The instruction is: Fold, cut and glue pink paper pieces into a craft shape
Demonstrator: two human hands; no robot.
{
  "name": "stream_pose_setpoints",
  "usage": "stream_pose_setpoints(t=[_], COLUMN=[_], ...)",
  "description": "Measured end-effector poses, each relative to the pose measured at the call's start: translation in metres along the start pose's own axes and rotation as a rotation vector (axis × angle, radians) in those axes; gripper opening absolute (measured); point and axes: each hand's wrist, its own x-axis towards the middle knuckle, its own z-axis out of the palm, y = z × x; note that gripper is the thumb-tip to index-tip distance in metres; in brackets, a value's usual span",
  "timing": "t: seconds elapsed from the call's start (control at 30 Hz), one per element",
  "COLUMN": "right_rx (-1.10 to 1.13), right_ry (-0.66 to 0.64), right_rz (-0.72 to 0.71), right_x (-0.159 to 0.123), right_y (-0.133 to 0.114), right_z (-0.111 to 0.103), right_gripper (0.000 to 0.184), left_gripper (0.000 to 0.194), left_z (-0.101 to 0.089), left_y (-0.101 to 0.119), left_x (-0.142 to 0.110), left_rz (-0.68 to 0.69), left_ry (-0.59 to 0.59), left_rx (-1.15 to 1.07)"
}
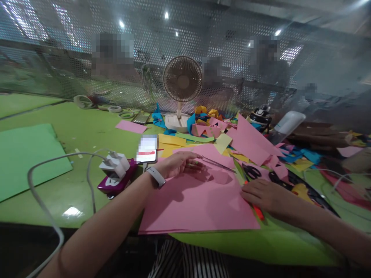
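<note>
My left hand (pixel 187 162), a pale watch band (pixel 155 177) on its wrist, is over a stack of pink paper (pixel 199 208) with its fingers stretched out. Its fingertips are close to one end of a thin metal ruler (pixel 218 164); whether they touch is hard to tell. At the right edge of the stack, my right hand (pixel 257 193) has its fingers closed over an orange-handled cutter (pixel 258 213), which shows on both sides of them. Just beyond that hand are black-handled scissors (pixel 251 171).
A phone (pixel 147 148), a purple case (pixel 120 181) and white plug adapters (pixel 114 166) are at left, with cables. A fan (pixel 182 79) stands behind coloured paper scraps (pixel 203 129). Green paper (pixel 29 158) is far left; a bottle (pixel 286 125) stands at right.
</note>
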Motion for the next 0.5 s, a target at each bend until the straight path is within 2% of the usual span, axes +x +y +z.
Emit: stream_pose_setpoints(t=[0.1,0.27,0.37,0.5], right_rx=[-0.077,-0.012,0.154,0.329], right_ry=[0.01,0.093,0.28,0.649], right_rz=[-0.105,-0.089,0.103,0.645], right_x=[-0.005,-0.018,-0.021,-0.012], right_y=[0.0,0.002,0.004,0.004], right_z=[-0.001,-0.009,-0.016,-0.015], right_gripper=[0.033,0.03,0.027,0.019], left_gripper=[0.026,0.028,0.029,0.031], left_z=[0.004,0.008,0.004,0.0], left_y=[0.001,0.004,0.003,0.001], left_x=[-0.003,-0.007,-0.007,-0.005], left_rz=[0.036,0.081,0.113,0.137], left_ry=[0.018,0.028,-0.005,-0.051], left_rx=[0.005,0.057,0.088,0.094])
